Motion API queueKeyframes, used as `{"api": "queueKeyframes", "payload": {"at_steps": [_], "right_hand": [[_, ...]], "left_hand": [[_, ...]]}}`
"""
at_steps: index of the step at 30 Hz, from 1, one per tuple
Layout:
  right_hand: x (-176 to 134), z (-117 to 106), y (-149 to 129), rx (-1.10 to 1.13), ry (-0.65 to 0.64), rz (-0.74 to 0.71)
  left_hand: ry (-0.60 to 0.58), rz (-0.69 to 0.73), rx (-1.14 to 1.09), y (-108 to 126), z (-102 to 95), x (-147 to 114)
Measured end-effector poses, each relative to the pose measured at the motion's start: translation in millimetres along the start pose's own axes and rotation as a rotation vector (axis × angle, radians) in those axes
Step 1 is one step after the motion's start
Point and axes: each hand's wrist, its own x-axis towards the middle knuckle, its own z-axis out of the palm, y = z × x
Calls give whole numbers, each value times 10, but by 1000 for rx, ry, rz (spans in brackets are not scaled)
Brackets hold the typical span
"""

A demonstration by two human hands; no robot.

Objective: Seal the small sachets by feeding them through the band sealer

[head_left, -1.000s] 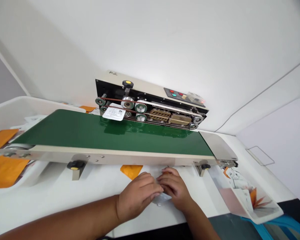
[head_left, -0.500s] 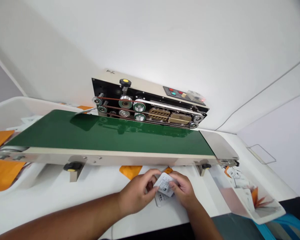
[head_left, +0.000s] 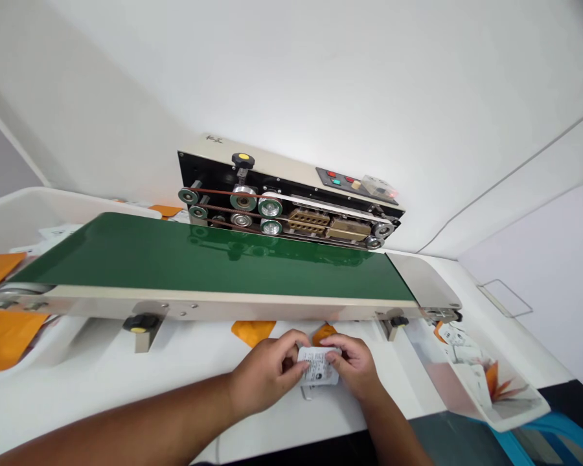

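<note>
At the far left a white tray [head_left: 10,207] holds orange pouches [head_left: 0,327] and a few white printed sachets, partly hidden behind the end of the green conveyor belt [head_left: 214,262]. The belt runs across the middle of the view on a beige frame with two black knobs with yellow centres [head_left: 137,323] under its front edge. Behind it stands the sealing machine [head_left: 291,207], its black face showing pulleys, a brown drive band and brass-coloured blocks; a small mark is on its top left corner, too small to read. On its top right sits a control panel [head_left: 357,184] with red and green buttons.

In front of the belt, on the white table [head_left: 102,382], the left hand [head_left: 265,375] and the right hand [head_left: 354,366] both pinch a small white sachet [head_left: 319,369] between thumb and fingers, one at each side, holding it just above the table. Dark print and a round mark cover its face, but the writing is too small to read. Another white sachet edge shows right beneath it. Orange pouches [head_left: 252,331] lie just beyond the hands, under the belt's front edge.

At the right a clear container [head_left: 515,414] holds white sachets with an orange flower print.
</note>
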Motion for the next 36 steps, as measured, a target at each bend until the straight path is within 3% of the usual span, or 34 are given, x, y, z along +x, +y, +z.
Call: {"api": "queueKeyframes", "payload": {"at_steps": [5,14,21,23,27,29,33,36], "right_hand": [[-33,6,80,36,149,82],[-35,9,65,55,219,85],[-90,-45,159,125,317,97],[-99,-89,135,156,236,123],[-76,-90,-93,73,-102,60],[-61,-37,-224,39,-157,12],[13,-38,-356,23,-64,53],[232,-328,-398,96,174,119]], "left_hand": [[32,-31,-54,-12,-5,19],[108,-61,-159,-22,-6,40],[162,-126,-446,-34,21,74],[166,-132,-543,-28,21,83],[124,-99,-694,-33,52,67],[91,-82,-685,-52,80,43],[28,-10,-558,-70,101,-4],[-12,57,-415,-46,69,-14]]}}
